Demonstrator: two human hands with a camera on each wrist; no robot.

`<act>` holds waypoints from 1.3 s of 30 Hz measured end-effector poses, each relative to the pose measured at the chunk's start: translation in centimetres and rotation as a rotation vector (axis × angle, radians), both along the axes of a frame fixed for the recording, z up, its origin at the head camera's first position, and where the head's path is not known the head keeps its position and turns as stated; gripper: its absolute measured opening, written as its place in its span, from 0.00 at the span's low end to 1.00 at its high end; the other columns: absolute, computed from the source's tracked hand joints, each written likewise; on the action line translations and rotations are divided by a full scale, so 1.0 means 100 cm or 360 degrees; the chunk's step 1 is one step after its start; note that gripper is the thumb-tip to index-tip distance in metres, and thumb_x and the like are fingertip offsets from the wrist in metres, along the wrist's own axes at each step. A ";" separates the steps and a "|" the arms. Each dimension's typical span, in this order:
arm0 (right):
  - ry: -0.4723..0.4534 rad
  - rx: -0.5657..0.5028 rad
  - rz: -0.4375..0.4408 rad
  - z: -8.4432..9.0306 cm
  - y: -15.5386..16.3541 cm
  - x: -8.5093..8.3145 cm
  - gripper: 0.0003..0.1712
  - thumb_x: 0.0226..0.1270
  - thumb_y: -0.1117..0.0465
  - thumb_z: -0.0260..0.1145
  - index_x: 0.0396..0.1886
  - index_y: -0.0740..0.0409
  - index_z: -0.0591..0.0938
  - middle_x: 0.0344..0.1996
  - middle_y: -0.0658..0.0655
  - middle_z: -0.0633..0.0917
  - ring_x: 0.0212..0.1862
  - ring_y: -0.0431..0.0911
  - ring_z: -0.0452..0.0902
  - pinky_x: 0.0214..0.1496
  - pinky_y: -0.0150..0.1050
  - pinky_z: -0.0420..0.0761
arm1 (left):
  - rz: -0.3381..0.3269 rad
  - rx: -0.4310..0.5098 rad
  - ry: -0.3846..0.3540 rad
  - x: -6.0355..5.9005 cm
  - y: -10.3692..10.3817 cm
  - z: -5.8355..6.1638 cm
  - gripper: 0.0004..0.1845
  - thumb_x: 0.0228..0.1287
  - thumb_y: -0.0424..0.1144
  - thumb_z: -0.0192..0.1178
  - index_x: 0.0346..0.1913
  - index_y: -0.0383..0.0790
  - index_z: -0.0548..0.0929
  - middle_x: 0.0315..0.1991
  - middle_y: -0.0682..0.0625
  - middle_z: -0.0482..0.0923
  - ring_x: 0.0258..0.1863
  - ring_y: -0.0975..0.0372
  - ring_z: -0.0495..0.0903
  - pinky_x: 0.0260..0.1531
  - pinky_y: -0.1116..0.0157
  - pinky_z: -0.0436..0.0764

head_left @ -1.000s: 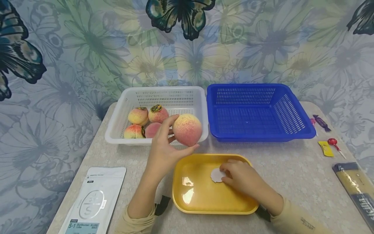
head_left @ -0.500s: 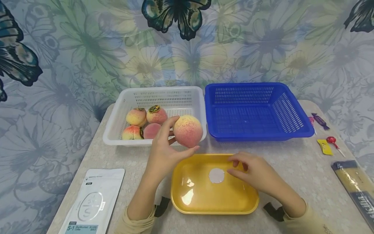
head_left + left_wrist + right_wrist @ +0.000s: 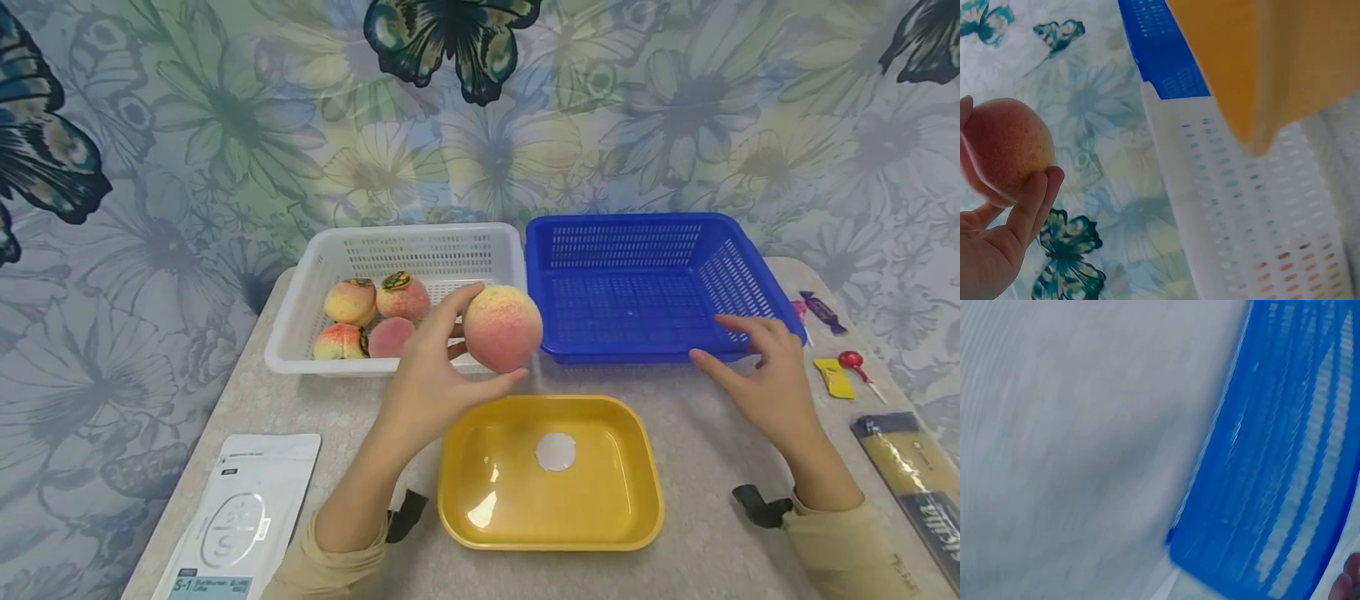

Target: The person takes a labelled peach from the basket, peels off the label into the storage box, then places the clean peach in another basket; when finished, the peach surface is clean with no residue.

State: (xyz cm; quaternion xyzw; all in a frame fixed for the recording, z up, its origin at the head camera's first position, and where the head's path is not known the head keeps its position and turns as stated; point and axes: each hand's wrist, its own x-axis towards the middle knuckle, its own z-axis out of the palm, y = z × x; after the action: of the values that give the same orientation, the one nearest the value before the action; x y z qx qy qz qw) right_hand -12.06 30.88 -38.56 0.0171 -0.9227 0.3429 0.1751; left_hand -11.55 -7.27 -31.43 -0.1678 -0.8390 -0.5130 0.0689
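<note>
Currently the left hand grips a peach between thumb and fingers, holding it up in front of the near right corner of the white basket. Well apart from it, the right hand has thumb and fingertips separated, at the near right part of the blue basket; whether it touches the rim I cannot tell. Four more peaches lie in the white basket's left half. On the near side, a white disc rests in the yellow tray. A white pouch lies at left, a red lollipop at right.
</note>
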 end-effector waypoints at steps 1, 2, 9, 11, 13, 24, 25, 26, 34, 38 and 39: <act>0.0000 -0.0016 -0.0040 -0.001 0.006 -0.002 0.34 0.60 0.53 0.75 0.64 0.56 0.77 0.58 0.64 0.73 0.55 0.52 0.62 0.47 0.43 0.62 | -0.0033 0.0001 -0.0019 -0.001 0.002 0.003 0.47 0.44 0.49 0.80 0.69 0.61 0.68 0.61 0.62 0.73 0.55 0.65 0.77 0.52 0.66 0.83; 0.0000 -0.0024 -0.0080 -0.001 0.011 -0.004 0.35 0.60 0.52 0.75 0.66 0.57 0.76 0.60 0.65 0.71 0.59 0.56 0.61 0.52 0.48 0.63 | -0.0064 0.0004 -0.0039 -0.002 0.005 0.005 0.47 0.44 0.49 0.80 0.69 0.61 0.67 0.60 0.62 0.73 0.55 0.66 0.77 0.52 0.66 0.82; -0.0071 -0.0083 -0.0293 -0.008 0.039 -0.018 0.43 0.61 0.48 0.73 0.71 0.60 0.69 0.72 0.73 0.56 0.72 0.66 0.39 0.63 0.73 0.42 | -0.0268 0.0014 -0.0117 -0.014 0.027 0.015 0.47 0.45 0.50 0.80 0.70 0.58 0.67 0.59 0.61 0.74 0.51 0.66 0.80 0.50 0.67 0.83; -0.0113 -0.0085 -0.0349 -0.010 0.043 -0.021 0.45 0.60 0.46 0.73 0.72 0.59 0.67 0.73 0.72 0.55 0.72 0.67 0.38 0.63 0.73 0.41 | -0.0311 0.0026 -0.0127 -0.019 0.034 0.016 0.48 0.45 0.49 0.80 0.71 0.57 0.67 0.59 0.61 0.75 0.49 0.65 0.80 0.49 0.66 0.83; -0.0162 -0.0087 -0.0378 -0.013 0.047 -0.024 0.47 0.60 0.44 0.73 0.74 0.58 0.66 0.73 0.72 0.53 0.72 0.67 0.36 0.64 0.74 0.40 | -0.0345 0.0030 -0.0139 -0.025 0.041 0.016 0.48 0.45 0.48 0.80 0.71 0.55 0.67 0.59 0.59 0.75 0.47 0.64 0.81 0.47 0.66 0.84; -0.0491 -0.0239 -0.0283 -0.019 0.061 -0.034 0.56 0.63 0.38 0.66 0.81 0.53 0.48 0.76 0.75 0.42 0.74 0.73 0.34 0.66 0.78 0.48 | -0.0396 -0.0012 -0.0262 -0.069 0.077 0.013 0.48 0.47 0.52 0.78 0.71 0.55 0.64 0.56 0.54 0.76 0.46 0.62 0.80 0.45 0.69 0.83; -0.0516 -0.0262 -0.0267 -0.019 0.062 -0.035 0.57 0.63 0.38 0.66 0.81 0.52 0.47 0.77 0.75 0.41 0.75 0.74 0.34 0.67 0.78 0.47 | -0.0399 -0.0018 -0.0273 -0.072 0.081 0.013 0.48 0.48 0.52 0.78 0.71 0.56 0.63 0.55 0.54 0.76 0.46 0.62 0.80 0.45 0.69 0.83; -0.0541 -0.0282 -0.0250 -0.018 0.064 -0.035 0.57 0.64 0.38 0.66 0.81 0.51 0.45 0.77 0.75 0.41 0.75 0.75 0.35 0.68 0.77 0.47 | -0.0401 -0.0024 -0.0284 -0.075 0.085 0.013 0.47 0.48 0.53 0.78 0.71 0.56 0.63 0.55 0.54 0.77 0.46 0.62 0.80 0.45 0.69 0.83; -0.0697 -0.0237 -0.0160 -0.015 0.072 -0.037 0.63 0.64 0.36 0.65 0.80 0.49 0.33 0.73 0.82 0.40 0.70 0.81 0.46 0.67 0.77 0.51 | -0.0445 -0.0037 -0.0322 -0.092 0.115 0.011 0.45 0.49 0.54 0.76 0.70 0.58 0.63 0.55 0.56 0.77 0.50 0.64 0.79 0.46 0.69 0.83; -0.0706 -0.0238 -0.0163 -0.015 0.073 -0.035 0.64 0.63 0.36 0.65 0.80 0.49 0.33 0.74 0.81 0.39 0.69 0.80 0.46 0.66 0.77 0.52 | -0.0472 -0.0041 -0.0325 -0.097 0.134 0.008 0.46 0.49 0.54 0.76 0.70 0.56 0.64 0.57 0.57 0.77 0.51 0.65 0.79 0.47 0.69 0.83; -0.0705 -0.0242 -0.0165 -0.015 0.073 -0.034 0.64 0.63 0.36 0.66 0.80 0.49 0.33 0.74 0.80 0.38 0.70 0.80 0.46 0.66 0.77 0.53 | -0.0476 -0.0044 -0.0326 -0.099 0.139 0.007 0.46 0.49 0.54 0.77 0.70 0.56 0.64 0.57 0.57 0.77 0.51 0.66 0.79 0.46 0.70 0.83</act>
State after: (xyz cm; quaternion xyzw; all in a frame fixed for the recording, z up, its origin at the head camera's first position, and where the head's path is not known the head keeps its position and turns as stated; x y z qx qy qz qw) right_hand -15.45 38.18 -40.08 -0.1193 -0.9098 0.3973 -0.0134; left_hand -21.44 6.63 -30.74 -0.2385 -0.8142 -0.5205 -0.0964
